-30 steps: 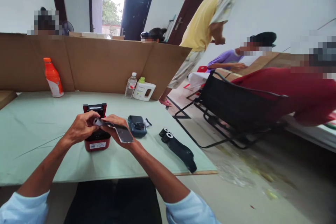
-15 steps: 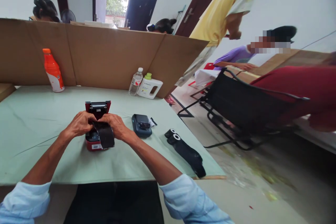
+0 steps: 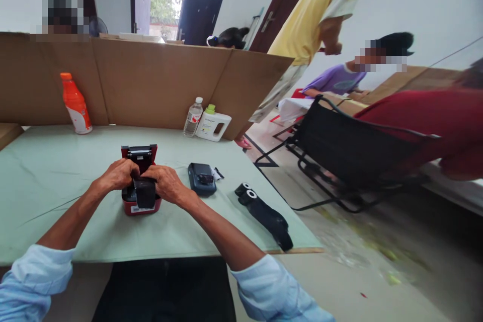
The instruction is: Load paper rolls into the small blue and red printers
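Observation:
A small red-and-black label printer (image 3: pixel 154 207) stands on the table with its lid raised toward the back. Over its open bay, my left hand (image 3: pixel 123 173) and my right hand (image 3: pixel 166 183) have their fingers closed on a black label strip (image 3: pixel 145 193). The strip's loose end hangs over the printer's front. My fingers hide the strip's upper part and much of the bay. To the right of my right hand lies a dark blue-black device (image 3: pixel 202 181), with a small black-and-white piece (image 3: pixel 218 174) beside it.
Black rolls with white cores (image 3: pixel 264 216) lie near the table's right edge. An orange bottle (image 3: pixel 76 105), a clear bottle (image 3: pixel 193 119) and a white jug (image 3: pixel 211 125) stand before a cardboard screen (image 3: pixel 151 80). A black folding chair (image 3: pixel 339 156) and several people are beyond.
The strip's hanging end has swung left and now lies straighter over the printer's front. Both hands stay at the bay with little movement. The view has shifted slightly.

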Demonstrator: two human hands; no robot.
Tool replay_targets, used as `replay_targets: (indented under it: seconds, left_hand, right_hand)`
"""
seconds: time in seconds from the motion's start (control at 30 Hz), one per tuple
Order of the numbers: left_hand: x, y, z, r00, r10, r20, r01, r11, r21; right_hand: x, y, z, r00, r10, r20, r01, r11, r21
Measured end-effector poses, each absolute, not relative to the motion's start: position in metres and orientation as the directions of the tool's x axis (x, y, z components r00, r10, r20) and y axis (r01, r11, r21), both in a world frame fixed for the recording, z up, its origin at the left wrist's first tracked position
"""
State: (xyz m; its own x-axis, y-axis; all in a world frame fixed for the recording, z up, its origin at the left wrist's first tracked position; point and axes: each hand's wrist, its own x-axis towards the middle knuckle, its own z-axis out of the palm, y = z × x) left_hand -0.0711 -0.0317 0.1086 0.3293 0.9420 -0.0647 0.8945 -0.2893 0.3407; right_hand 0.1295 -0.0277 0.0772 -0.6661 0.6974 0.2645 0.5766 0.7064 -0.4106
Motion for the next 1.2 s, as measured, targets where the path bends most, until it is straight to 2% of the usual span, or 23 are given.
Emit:
replay_targets:
  seconds: [0.1,0.23,0.47,0.57,0.7,0.77,0.93,1.07,1.2]
  left_hand:
    - [-0.070,-0.033,0.110,0.323,0.945,-0.052,0.901,-0.290,0.321]
    - [-0.073,-0.034,0.105,0.346,0.938,-0.028,0.878,-0.313,0.362]
    - [-0.092,-0.041,0.104,0.374,0.923,0.092,0.733,-0.355,0.580]
    - [-0.104,-0.047,0.110,0.279,0.941,0.194,0.713,-0.338,0.615]
    - [-0.112,-0.039,0.112,-0.009,0.909,0.417,0.745,-0.272,0.609]
    - [-0.112,-0.028,0.108,-0.062,0.904,0.423,0.712,-0.257,0.653]
    - [-0.108,-0.009,0.093,0.038,0.949,0.313,0.615,-0.270,0.741]
    - [-0.107,-0.022,0.093,0.051,0.936,0.348,0.628,-0.301,0.717]
    - [-0.109,-0.052,0.099,0.180,0.915,0.361,0.658,-0.385,0.647]
  right_hand:
    - [0.128,-0.028,0.078,-0.680,0.693,0.241,0.587,0.711,-0.387]
    - [0.126,-0.028,0.079,-0.687,0.696,0.206,0.608,0.707,-0.361]
    - [0.129,-0.029,0.075,-0.689,0.683,0.243,0.597,0.725,-0.344]
    - [0.131,-0.033,0.072,-0.689,0.659,0.302,0.569,0.750,-0.338]
    - [0.133,-0.040,0.065,-0.669,0.616,0.416,0.520,0.788,-0.330]
    - [0.134,-0.043,0.060,-0.656,0.591,0.470,0.500,0.806,-0.316]
    - [0.136,-0.053,0.049,-0.667,0.518,0.535,0.466,0.851,-0.242]
    - [0.137,-0.065,0.043,-0.674,0.483,0.560,0.463,0.866,-0.190]
    - [0.135,-0.076,0.036,-0.646,0.462,0.608,0.470,0.868,-0.161]
